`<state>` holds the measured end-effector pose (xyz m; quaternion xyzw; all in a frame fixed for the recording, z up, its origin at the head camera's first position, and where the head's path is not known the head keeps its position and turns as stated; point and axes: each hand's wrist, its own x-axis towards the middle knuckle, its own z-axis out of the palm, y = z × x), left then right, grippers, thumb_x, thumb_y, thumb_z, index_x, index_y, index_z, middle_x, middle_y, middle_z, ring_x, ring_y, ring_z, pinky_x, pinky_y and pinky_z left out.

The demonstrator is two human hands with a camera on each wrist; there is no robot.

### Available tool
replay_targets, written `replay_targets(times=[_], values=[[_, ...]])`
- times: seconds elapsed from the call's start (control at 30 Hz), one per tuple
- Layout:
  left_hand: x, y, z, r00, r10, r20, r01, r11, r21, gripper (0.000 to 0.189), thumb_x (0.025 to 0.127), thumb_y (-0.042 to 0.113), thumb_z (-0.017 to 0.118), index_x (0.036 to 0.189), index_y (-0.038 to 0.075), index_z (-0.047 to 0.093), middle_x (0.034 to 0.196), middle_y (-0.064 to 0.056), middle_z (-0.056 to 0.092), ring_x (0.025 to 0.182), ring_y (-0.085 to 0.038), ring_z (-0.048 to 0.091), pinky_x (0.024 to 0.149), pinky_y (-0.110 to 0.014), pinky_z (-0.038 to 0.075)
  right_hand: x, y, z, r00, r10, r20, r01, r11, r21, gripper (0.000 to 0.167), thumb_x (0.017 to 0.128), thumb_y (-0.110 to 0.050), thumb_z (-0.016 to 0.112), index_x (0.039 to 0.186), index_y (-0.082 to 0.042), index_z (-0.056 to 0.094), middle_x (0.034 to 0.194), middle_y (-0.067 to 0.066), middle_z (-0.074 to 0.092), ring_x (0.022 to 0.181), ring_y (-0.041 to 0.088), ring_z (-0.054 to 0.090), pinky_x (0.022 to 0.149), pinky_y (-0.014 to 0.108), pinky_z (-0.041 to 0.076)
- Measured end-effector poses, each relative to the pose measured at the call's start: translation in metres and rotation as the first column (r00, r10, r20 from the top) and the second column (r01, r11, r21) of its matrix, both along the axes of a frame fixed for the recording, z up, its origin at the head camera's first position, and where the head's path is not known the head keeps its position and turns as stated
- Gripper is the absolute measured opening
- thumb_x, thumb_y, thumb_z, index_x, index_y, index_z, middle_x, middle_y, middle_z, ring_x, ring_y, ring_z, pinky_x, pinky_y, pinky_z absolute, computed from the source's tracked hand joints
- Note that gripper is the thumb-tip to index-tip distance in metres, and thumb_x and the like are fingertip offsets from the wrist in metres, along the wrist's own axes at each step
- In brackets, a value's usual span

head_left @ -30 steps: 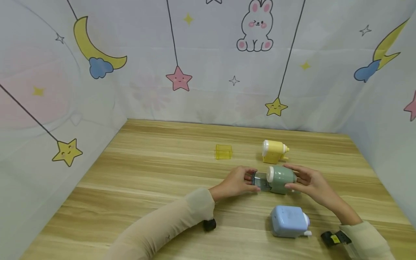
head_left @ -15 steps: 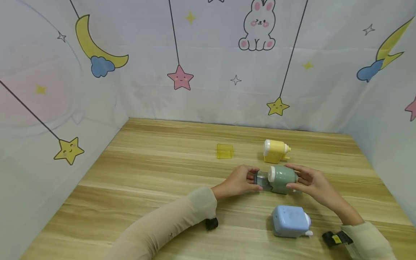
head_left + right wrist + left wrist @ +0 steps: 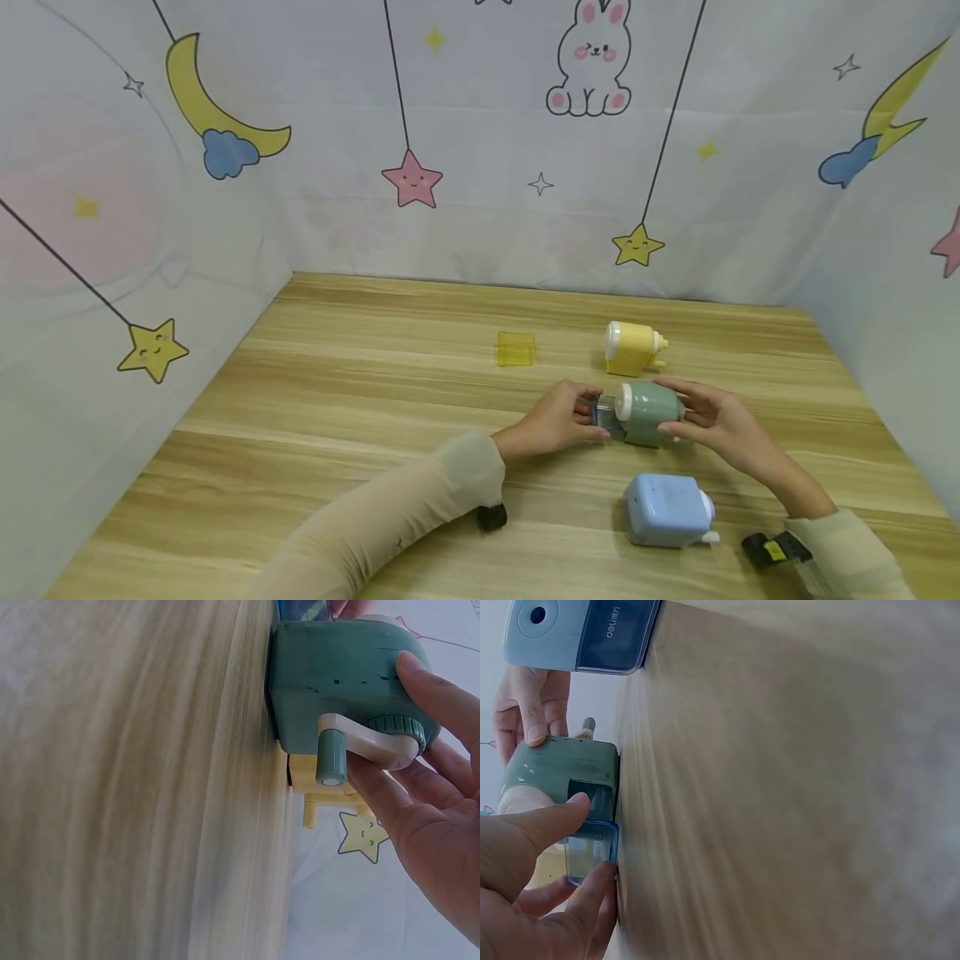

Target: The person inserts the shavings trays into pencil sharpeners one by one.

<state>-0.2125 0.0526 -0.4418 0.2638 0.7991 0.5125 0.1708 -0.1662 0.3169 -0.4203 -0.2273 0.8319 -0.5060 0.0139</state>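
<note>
In the head view, the green sharpener sits on the wood-patterned table, with the person's left hand to its left and right hand to its right. The left hand holds a clear bluish drawer at the sharpener's left end, thumb and fingers parted by the drawer's width. The right hand grips the sharpener's right end, thumb on the near side and fingers on the far side, spread as wide as the body. A yellow sharpener stands just beyond the green one; a clear yellow drawer lies farther off, beyond it and to the left, and a blue sharpener stands on its near side. In the left wrist view, the drawer is lined up with the green sharpener's slot; the thumb reaches over to the slot while the fingers bear on the drawer's outer part. How far the drawer goes in cannot be told. In the right wrist view, the thumb presses the green sharpener's side, and the other fingers pass behind its white crank.
</note>
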Motion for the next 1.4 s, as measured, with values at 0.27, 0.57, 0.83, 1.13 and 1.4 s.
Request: replay_targets(times=[0.27,0.57,0.83,1.13,1.4], values=[[-0.001,0.002,-0.002,0.999,-0.001,-0.033,0.0,1.0,-0.025,0.061,0.081,0.006,0.084,0.134,-0.008,0.056,0.125,-0.017,0.06,0.097,-0.014,0.065,0.079,-0.014,0.054,0.0,-0.001,0.0,1.0,-0.003,0.005,0.003,1.0,0.001,0.061,0.088,0.0,0.074,0.142,0.01,0.046,0.141,0.033,0.045,0.115,-0.006,0.053,0.083,0.027,0.058],[-0.001,0.004,-0.001,1.0,-0.012,-0.028,0.011,0.999,-0.033,0.061,0.082,0.006,0.083,0.135,-0.009,0.055,0.127,-0.018,0.059,0.098,-0.014,0.065,0.079,-0.013,0.054,0.0,-0.002,0.0,1.0,0.002,0.021,-0.002,1.0,-0.008,0.062,0.089,0.0,0.074,0.142,0.011,0.046,0.141,0.034,0.045,0.116,-0.006,0.053,0.083,0.027,0.057],[0.0,0.006,0.0,0.999,-0.028,-0.019,0.027,0.999,-0.031,0.062,0.082,0.005,0.082,0.135,-0.01,0.054,0.129,-0.02,0.059,0.101,-0.016,0.066,0.08,-0.014,0.054,0.002,-0.003,0.001,1.0,0.001,0.015,-0.001,1.0,-0.002,0.061,0.088,0.0,0.074,0.142,0.011,0.046,0.141,0.033,0.046,0.115,-0.006,0.054,0.081,0.027,0.058],[0.0,0.009,0.002,0.998,-0.028,-0.055,0.024,0.998,-0.06,0.062,0.082,0.007,0.083,0.135,-0.009,0.054,0.129,-0.02,0.055,0.102,-0.018,0.065,0.08,-0.012,0.053,0.001,-0.004,0.001,1.0,-0.005,-0.005,0.005,1.0,-0.005,0.061,0.087,0.001,0.074,0.141,0.011,0.047,0.138,0.035,0.047,0.113,-0.005,0.055,0.078,0.027,0.059],[-0.002,0.011,0.003,0.996,-0.039,-0.082,0.031,0.995,-0.091,0.063,0.082,0.011,0.084,0.134,-0.009,0.055,0.126,-0.019,0.056,0.1,-0.016,0.066,0.079,-0.012,0.053,0.0,-0.003,0.0,1.0,-0.016,-0.017,0.016,1.0,0.016,0.061,0.087,0.0,0.075,0.141,0.01,0.048,0.137,0.035,0.049,0.112,-0.004,0.056,0.078,0.028,0.06]])
